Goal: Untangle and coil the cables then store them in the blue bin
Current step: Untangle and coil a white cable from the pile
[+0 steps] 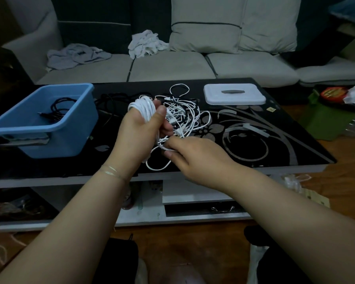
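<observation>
our right hand (195, 158) pinches a loose white strand while our left hand (139, 128) grips the white coil (142, 106); next, wind on, then blue bin (47, 119).

Two hands work at the table: a left hand (140, 128) and a right hand (195, 158). One blue bin (70, 140) sits there, with one black cable (57, 109) coiled inside. One white lid (234, 94) lies flat. The white cables (184, 113) form one tangle (separate cords cannot be counted). Two crumpled cloths (146, 45) lie on one sofa (172, 66).
</observation>
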`<move>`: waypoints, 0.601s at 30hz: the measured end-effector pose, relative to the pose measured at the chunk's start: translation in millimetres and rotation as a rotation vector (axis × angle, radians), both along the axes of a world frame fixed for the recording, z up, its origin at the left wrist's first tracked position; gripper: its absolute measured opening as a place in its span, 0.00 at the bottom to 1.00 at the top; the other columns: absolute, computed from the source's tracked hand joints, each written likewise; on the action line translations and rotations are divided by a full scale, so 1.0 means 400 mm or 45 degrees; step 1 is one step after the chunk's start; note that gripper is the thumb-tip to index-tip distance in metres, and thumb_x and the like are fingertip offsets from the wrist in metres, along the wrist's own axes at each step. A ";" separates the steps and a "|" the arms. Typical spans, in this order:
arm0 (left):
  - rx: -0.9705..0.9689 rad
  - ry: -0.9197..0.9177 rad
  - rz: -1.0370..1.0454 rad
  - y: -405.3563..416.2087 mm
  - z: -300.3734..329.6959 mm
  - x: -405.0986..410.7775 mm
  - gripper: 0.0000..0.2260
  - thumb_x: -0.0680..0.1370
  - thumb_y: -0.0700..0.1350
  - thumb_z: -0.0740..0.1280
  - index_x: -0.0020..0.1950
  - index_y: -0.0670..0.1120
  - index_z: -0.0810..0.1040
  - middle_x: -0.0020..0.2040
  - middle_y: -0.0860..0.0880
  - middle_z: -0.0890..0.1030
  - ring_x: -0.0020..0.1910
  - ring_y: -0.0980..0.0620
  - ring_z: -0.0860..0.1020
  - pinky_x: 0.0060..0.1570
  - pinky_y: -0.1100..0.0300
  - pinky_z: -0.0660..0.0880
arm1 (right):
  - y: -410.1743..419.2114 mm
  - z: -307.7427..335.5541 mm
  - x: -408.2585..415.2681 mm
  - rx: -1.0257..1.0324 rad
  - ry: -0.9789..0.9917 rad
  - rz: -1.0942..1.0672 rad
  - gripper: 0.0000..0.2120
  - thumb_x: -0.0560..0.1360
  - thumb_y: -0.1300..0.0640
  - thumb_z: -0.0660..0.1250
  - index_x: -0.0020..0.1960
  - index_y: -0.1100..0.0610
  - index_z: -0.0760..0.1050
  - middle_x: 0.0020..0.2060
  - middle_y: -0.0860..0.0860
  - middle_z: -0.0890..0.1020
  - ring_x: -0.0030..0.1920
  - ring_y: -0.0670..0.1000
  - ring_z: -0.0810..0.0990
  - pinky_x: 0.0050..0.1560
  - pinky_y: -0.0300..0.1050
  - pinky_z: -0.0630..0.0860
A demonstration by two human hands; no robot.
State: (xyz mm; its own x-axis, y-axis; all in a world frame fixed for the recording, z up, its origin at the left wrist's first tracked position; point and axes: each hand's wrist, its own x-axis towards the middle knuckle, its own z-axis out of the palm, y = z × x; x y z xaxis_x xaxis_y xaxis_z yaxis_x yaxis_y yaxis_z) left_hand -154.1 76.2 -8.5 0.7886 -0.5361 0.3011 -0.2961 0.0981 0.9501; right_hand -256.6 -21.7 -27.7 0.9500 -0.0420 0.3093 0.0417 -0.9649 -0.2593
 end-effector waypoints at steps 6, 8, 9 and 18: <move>0.444 -0.476 0.112 -0.003 -0.018 0.009 0.09 0.80 0.46 0.65 0.57 0.44 0.78 0.40 0.59 0.77 0.39 0.64 0.75 0.39 0.79 0.66 | -0.009 0.005 -0.001 -0.094 -0.142 -0.097 0.13 0.79 0.44 0.57 0.54 0.52 0.74 0.41 0.51 0.82 0.45 0.57 0.79 0.36 0.46 0.60; 0.516 -0.523 0.080 -0.004 -0.017 0.003 0.08 0.80 0.47 0.64 0.55 0.46 0.78 0.39 0.59 0.76 0.39 0.63 0.74 0.39 0.77 0.66 | -0.014 0.003 0.000 -0.091 -0.180 -0.141 0.13 0.77 0.44 0.60 0.48 0.52 0.76 0.38 0.51 0.81 0.42 0.56 0.79 0.35 0.46 0.63; 0.558 -0.545 0.060 -0.005 -0.019 0.002 0.07 0.80 0.48 0.64 0.53 0.47 0.79 0.38 0.59 0.77 0.37 0.62 0.74 0.38 0.73 0.67 | -0.017 0.003 0.000 -0.089 -0.212 -0.152 0.11 0.76 0.45 0.62 0.43 0.52 0.74 0.35 0.50 0.80 0.40 0.56 0.79 0.34 0.45 0.63; 0.543 -0.083 -0.587 0.032 0.020 -0.027 0.31 0.78 0.63 0.50 0.24 0.46 0.72 0.21 0.48 0.74 0.22 0.54 0.73 0.28 0.66 0.71 | -0.069 0.036 -0.011 0.370 -0.169 -0.216 0.18 0.69 0.39 0.70 0.34 0.50 0.68 0.28 0.46 0.74 0.32 0.45 0.71 0.37 0.48 0.69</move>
State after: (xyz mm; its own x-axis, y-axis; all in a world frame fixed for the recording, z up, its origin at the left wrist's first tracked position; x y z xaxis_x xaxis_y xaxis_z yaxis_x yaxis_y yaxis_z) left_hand -164.8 89.2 -0.6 0.4349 -0.9001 0.0255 -0.3724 -0.1540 0.9152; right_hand -261.1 -49.5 -13.5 0.8743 -0.2997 0.3818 -0.0605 -0.8478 -0.5269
